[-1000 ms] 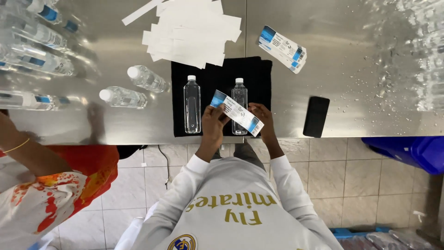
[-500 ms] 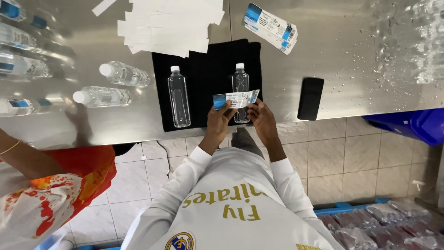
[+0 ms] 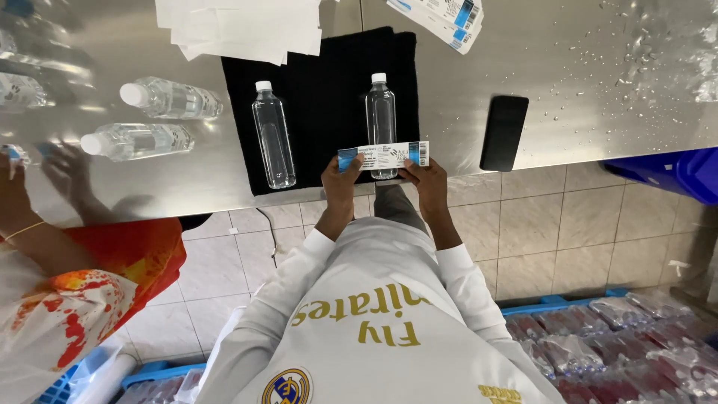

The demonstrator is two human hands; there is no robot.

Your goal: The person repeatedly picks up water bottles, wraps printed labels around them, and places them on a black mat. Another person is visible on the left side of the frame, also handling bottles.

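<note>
Centre of frame: left hand (image 3: 340,182) and right hand (image 3: 428,177) each pinch one end of a white-and-blue label strip (image 3: 383,155), stretched flat across the lower part of a clear bottle (image 3: 381,123) lying on a black mat (image 3: 329,97).

Risk: uneven pull would likely skew or crease the strip; the round bottle could roll.

Nearby: second bottle (image 3: 274,135) centre-left, phone (image 3: 503,132) right, backing papers (image 3: 239,26) top, wet tabletop (image 3: 598,75). Co-worker's arm (image 3: 30,232) lower left.

The label stack (image 3: 443,13) ran off the top edge — the label (image 3: 383,156) hid the bottle's (image 3: 381,112) base.
</note>
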